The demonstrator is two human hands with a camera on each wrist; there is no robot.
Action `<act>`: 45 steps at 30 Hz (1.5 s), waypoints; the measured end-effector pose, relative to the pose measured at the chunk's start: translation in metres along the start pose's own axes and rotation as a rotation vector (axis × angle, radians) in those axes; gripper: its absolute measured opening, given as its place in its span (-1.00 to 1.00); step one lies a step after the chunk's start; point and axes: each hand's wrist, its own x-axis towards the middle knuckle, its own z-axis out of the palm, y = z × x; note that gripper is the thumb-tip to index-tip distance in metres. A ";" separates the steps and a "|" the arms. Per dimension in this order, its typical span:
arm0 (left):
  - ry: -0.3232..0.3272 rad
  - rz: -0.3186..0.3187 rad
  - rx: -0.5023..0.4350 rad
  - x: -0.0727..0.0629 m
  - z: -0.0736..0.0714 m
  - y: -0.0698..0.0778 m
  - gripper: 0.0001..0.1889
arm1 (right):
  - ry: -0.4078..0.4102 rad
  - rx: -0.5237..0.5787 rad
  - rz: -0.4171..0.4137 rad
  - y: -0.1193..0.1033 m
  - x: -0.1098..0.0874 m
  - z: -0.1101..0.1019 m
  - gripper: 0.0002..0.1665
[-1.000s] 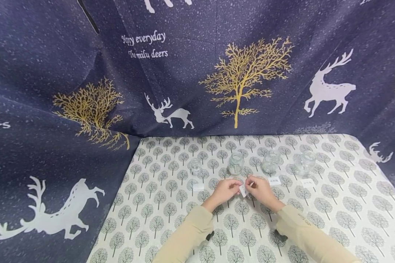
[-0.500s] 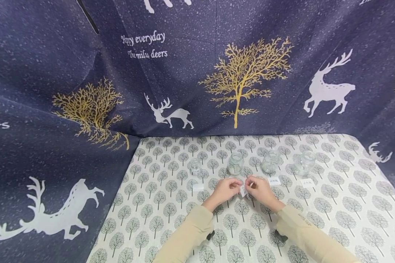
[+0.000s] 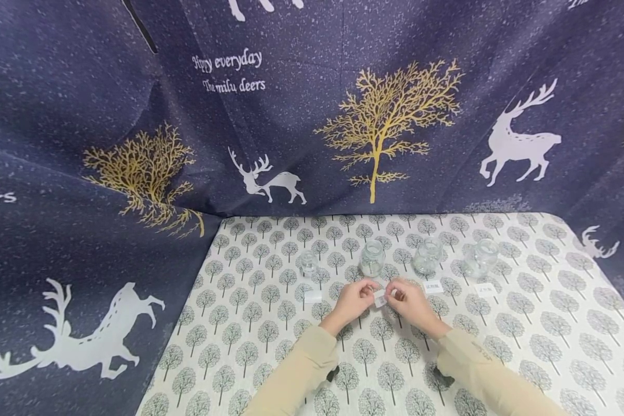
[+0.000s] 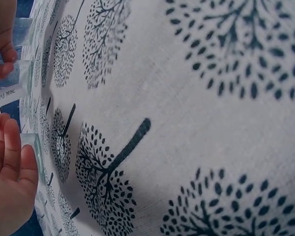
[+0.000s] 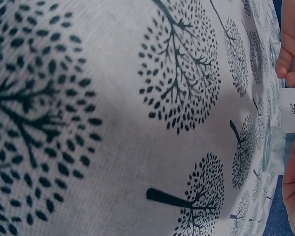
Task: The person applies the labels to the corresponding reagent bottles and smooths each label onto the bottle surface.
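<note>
Over the middle of the table, both hands meet at a small white label (image 3: 380, 299) with printed characters. My right hand (image 3: 408, 300) pinches its right side between thumb and fingers. The left hand (image 3: 352, 301) has its thumb and forefinger together at the label's other edge. In the left wrist view, the printed label (image 4: 7, 96) spans the gap between the hands; the right wrist view shows part of the label (image 5: 292, 109) at the frame edge. Just behind the hands stands an open glass jar (image 3: 372, 260).
More clear glass jars stand in the row: a small jar (image 3: 308, 263) at left, a jar (image 3: 428, 257) and a jar (image 3: 482, 258) at right. White labels lie before them: a left label (image 3: 313, 296), a label (image 3: 433, 286) and a right label (image 3: 486, 289). A tree-print cloth (image 3: 270, 358) covers the table.
The label between the hands has turned from a steep slant to nearly level, its printed face showing more. The fingers have shifted slightly; jars and other labels stay put.
</note>
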 end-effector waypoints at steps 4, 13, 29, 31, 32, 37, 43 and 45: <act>-0.002 0.040 0.014 0.000 0.000 -0.003 -0.78 | 0.031 0.004 0.004 -0.003 -0.001 0.000 -0.83; -0.022 0.047 0.071 -0.002 -0.001 -0.006 -0.85 | -0.003 0.107 0.123 0.000 0.001 0.000 -0.90; 0.167 0.056 0.067 0.010 0.004 -0.005 -0.84 | 0.046 0.152 0.205 0.005 0.003 -0.013 -0.92; 0.191 0.027 0.053 0.012 0.007 -0.006 -0.83 | 0.060 0.152 0.215 0.007 0.002 -0.014 -0.92; 0.195 0.008 0.043 0.013 0.008 -0.007 -0.83 | 0.066 0.151 0.212 0.007 0.001 -0.015 -0.92; 0.215 -0.055 0.090 0.012 0.014 -0.010 -0.85 | 0.102 0.165 0.147 0.008 0.000 -0.015 -0.90; 0.179 -0.086 0.218 0.007 0.010 -0.009 -0.91 | 0.065 0.149 0.219 0.010 0.001 -0.014 -0.92; 0.147 -0.091 0.273 0.006 0.008 -0.008 -0.90 | 0.046 0.140 0.243 0.009 0.001 -0.014 -0.93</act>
